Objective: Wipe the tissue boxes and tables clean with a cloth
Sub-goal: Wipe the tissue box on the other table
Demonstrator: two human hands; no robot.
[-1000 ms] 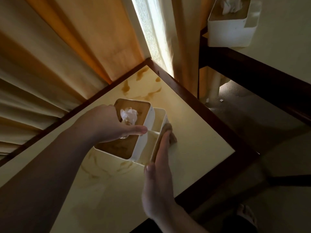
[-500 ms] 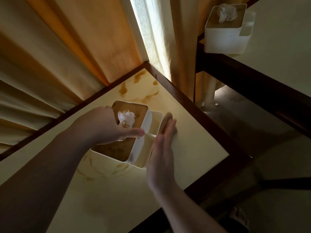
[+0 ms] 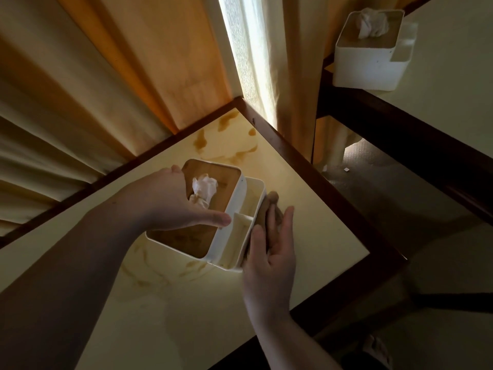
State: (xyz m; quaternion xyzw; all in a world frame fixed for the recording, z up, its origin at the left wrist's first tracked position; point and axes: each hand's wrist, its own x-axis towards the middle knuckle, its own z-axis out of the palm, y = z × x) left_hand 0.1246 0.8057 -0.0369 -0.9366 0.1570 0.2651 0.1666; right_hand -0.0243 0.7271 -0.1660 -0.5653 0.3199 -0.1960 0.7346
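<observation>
Left hand point(image 3: 170, 201) sits on top of the near tissue box point(image 3: 213, 217), fingers curled over the wood-coloured lid, thumb along the white divider wall; grip is clamped on the box, steadying it. A white tissue point(image 3: 204, 189) sticks up from the lid slot just beside the left fingers. The box is white with two open side compartments on its right side, and it stands on the near desk point(image 3: 306, 222) toward the far corner.

Right hand point(image 3: 272, 252) is flat and upright, fingers straight, pressing a brown cloth point(image 3: 268, 209) against the outer right wall of the box; grip is apart, palm on the cloth. The cloth is sandwiched between hand and box side, with its upper end poking out past the fingertips.

The desk top is pale yellow with a dark wood edge, and brown smears show near the far corner and in front of the box.

A second tissue box point(image 3: 370, 54), same type with tissue sticking out, stands at the near corner of the second desk point(image 3: 453, 84), upper right, well apart from the hands. Orange curtains point(image 3: 133, 76) hang behind, with a bright strip of window between them. The floor shows dimly between the desks.
</observation>
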